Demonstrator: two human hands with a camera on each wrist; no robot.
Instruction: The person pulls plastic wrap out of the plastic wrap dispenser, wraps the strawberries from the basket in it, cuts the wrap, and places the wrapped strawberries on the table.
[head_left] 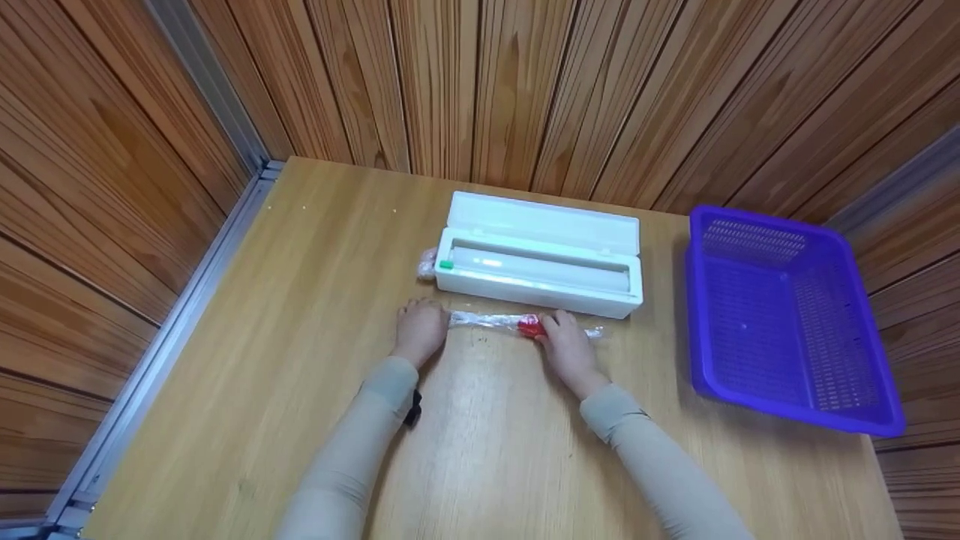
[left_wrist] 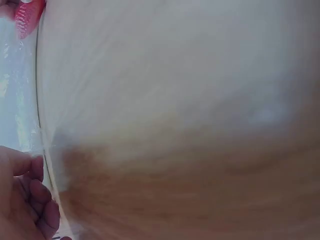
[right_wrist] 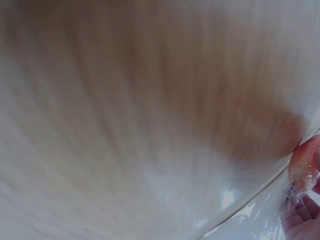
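Note:
A red, rounded, fruit-like thing lies on the table in clear plastic film. My right hand grips it from the right, fingers bent over its side. In the right wrist view the crinkled film clings round the red thing, beside my fingers. At the film's left end, my left hand pinches the twisted film between thumb and curled fingers. The left wrist view shows this hand low at the left edge, with the red thing above it.
Just behind the hands stands a white film dispenser box, lid raised, with a film roll inside and a green slider. A film-wrapped pinkish thing sits at its left end. A purple basket stands at the right.

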